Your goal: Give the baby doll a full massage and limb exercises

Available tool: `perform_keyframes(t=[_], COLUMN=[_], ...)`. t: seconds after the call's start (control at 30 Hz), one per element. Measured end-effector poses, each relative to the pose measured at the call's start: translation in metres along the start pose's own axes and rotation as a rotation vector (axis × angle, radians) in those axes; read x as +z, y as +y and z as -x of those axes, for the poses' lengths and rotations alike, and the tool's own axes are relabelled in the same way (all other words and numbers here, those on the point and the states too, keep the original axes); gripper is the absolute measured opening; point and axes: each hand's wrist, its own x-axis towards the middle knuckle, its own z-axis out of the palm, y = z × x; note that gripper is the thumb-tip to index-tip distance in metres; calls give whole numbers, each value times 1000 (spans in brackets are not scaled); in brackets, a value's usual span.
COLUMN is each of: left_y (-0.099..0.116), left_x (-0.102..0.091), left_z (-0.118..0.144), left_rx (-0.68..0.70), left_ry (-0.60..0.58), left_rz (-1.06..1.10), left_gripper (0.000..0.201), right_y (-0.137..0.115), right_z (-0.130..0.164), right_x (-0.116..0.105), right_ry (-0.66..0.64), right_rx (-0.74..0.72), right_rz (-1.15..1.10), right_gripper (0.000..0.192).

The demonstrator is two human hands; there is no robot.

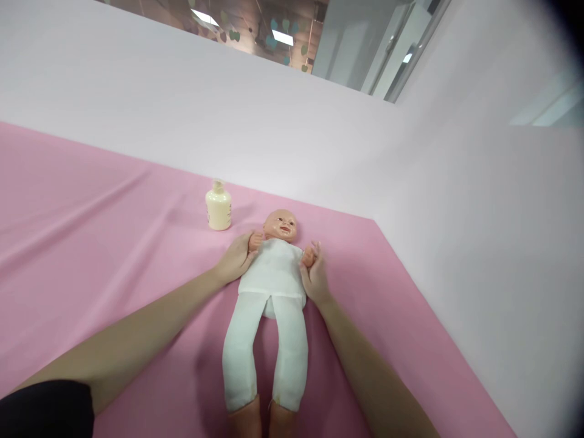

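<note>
Fingers (246, 246) of both hands partly hidden around doll (274, 274) arms.

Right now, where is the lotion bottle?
In the head view, the lotion bottle stands upright on the pink sheet, left of the doll's head, beyond the left hand.

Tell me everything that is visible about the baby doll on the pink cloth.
The baby doll lies on its back on the pink cloth, head pointing away from the camera. Its head, hands and feet look like peach plastic; the face is painted and the head bald. It wears a white top and white trousers that look like soft fabric, legs straight and slightly apart. The left hand holds one doll hand and the right hand the other. A cream bottle stands nearby, apart from it.
</note>
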Motion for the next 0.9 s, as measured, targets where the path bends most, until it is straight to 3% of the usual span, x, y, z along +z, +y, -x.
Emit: perform_keyframes(t=[0.17, 0.37, 0.63, 0.9], left_y=[-11, -15, -17, -13], left_x=[6, 5, 5, -1], left_z=[-2, -3, -3, -6], left_rx=[-41, -57, -238, -329], left_ry=[14, -74, -146, -177], left_rz=[-94, -136, -231, -252], left_gripper=[68, 64, 62, 59], right_y=[9, 19, 21, 16], right_z=[-4, -3, -6, -9], right_x=[4, 4, 0, -5], right_ry=[-6, -27, -123, -131], right_rx=[72, 146, 291, 355], right_rz=[79, 89, 200, 139], right_gripper=[66, 66, 59, 60])
